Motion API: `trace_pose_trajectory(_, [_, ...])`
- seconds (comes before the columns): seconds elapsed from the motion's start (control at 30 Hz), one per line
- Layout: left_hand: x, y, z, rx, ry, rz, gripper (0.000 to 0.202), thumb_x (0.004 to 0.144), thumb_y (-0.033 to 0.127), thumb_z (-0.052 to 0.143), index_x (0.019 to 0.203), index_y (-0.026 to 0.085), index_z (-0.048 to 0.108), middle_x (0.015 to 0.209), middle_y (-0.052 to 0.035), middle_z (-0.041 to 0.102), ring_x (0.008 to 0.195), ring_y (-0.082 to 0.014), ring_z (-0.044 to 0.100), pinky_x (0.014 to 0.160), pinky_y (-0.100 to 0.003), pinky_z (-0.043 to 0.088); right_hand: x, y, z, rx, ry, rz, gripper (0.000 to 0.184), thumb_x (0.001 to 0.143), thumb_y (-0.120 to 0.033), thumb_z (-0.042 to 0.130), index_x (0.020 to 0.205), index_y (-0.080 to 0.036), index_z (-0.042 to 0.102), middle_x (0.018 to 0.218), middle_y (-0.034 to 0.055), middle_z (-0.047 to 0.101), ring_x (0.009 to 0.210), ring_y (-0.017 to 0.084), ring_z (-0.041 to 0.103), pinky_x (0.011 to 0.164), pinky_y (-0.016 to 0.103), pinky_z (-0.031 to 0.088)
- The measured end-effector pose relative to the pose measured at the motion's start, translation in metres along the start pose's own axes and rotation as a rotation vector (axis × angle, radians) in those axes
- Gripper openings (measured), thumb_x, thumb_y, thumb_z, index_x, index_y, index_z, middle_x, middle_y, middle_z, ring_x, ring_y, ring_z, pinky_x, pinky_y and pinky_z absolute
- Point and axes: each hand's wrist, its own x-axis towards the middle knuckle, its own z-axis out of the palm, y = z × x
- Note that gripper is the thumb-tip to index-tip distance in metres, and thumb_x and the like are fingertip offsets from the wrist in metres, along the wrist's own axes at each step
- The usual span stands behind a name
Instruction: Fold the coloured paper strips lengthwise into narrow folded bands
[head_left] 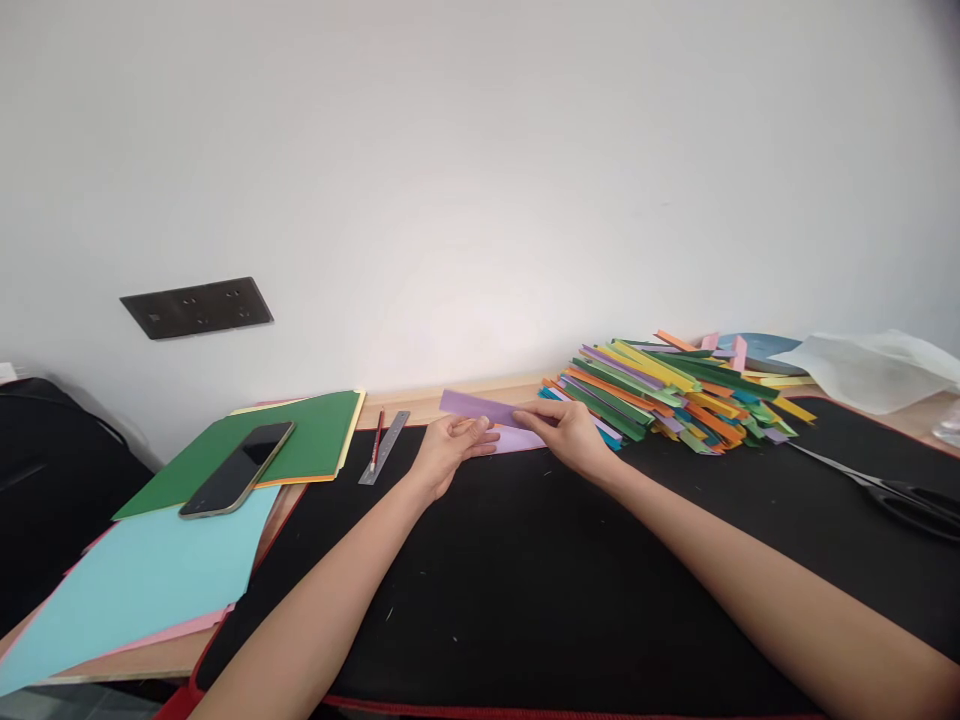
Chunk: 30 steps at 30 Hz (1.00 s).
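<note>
A purple paper strip is held up between my two hands above the black mat. My left hand pinches its lower edge near the middle, thumb on top. At the strip's right end, the thumb and fingers of my right hand are closed on it. Beneath the hands lies a flat piece of lilac paper, partly hidden by them. Just right of my right hand is a large heap of folded coloured paper strips.
On the left lie a ruler, a pencil, green paper sheets with a phone on top, and light blue sheets. Scissors rest on the black mat at right. Behind are a blue plate and a whitish plastic bag.
</note>
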Motion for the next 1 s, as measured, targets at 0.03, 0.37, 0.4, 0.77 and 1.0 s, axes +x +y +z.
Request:
trace_pose_trajectory(0.03, [-0.001,0.002,0.001,-0.048,-0.012,0.014,0.033,0.066,0.028,0.069,0.088,0.009,0.054,0.089,-0.0154,0.066,0.089,-0.0273,0.062,0.085,-0.047,0.045,-0.001,-0.001,0.001,-0.005,-0.007,-0.054,0.023,0.079,-0.033,0.053,0.081,-0.018,0.07,0.085,0.0049,0.068,0.08,0.02,0.061,0.072,0.029,0.046])
trace_pose_trajectory(0.37, [-0.003,0.008,0.009,-0.187,-0.003,0.156,0.041,0.063,0.014,0.071,0.097,0.012,0.049,0.094,-0.0107,0.066,0.091,-0.0221,0.062,0.092,-0.046,0.039,-0.006,-0.014,0.002,0.024,-0.097,-0.079,0.011,0.067,-0.031,0.067,0.068,-0.02,0.066,0.108,0.0062,0.06,0.102,0.023,0.055,0.091,0.039,0.04])
trace_pose_trajectory(0.4, [-0.004,0.008,0.008,-0.185,-0.018,0.165,0.039,0.063,0.015,0.071,0.097,0.013,0.05,0.094,-0.0106,0.066,0.091,-0.022,0.062,0.091,-0.045,0.039,-0.005,-0.014,0.002,0.05,-0.105,-0.062,0.014,0.065,-0.032,0.069,0.067,-0.019,0.063,0.11,0.0066,0.059,0.105,0.024,0.053,0.093,0.04,0.039])
trace_pose_trajectory(0.77, [-0.007,0.007,0.01,-0.022,-0.098,0.112,0.036,0.059,0.021,0.073,0.09,0.01,0.056,0.093,-0.0125,0.066,0.082,-0.0217,0.061,0.075,-0.036,0.045,-0.005,-0.019,0.003,0.434,-0.511,0.255,0.056,0.069,-0.036,0.066,0.117,-0.016,0.044,0.097,0.01,0.064,0.081,0.021,0.065,0.07,0.034,0.052])
trace_pose_trajectory(1.0, [0.0,0.01,0.0,0.124,0.005,0.211,0.036,0.062,0.026,0.07,0.094,0.012,0.058,0.081,-0.0075,0.066,0.075,-0.0162,0.059,0.068,-0.028,0.043,-0.006,-0.029,0.002,0.375,-0.561,0.266,0.036,0.078,-0.037,0.055,0.105,-0.015,0.05,0.093,0.0094,0.065,0.06,0.013,0.064,0.053,0.023,0.05])
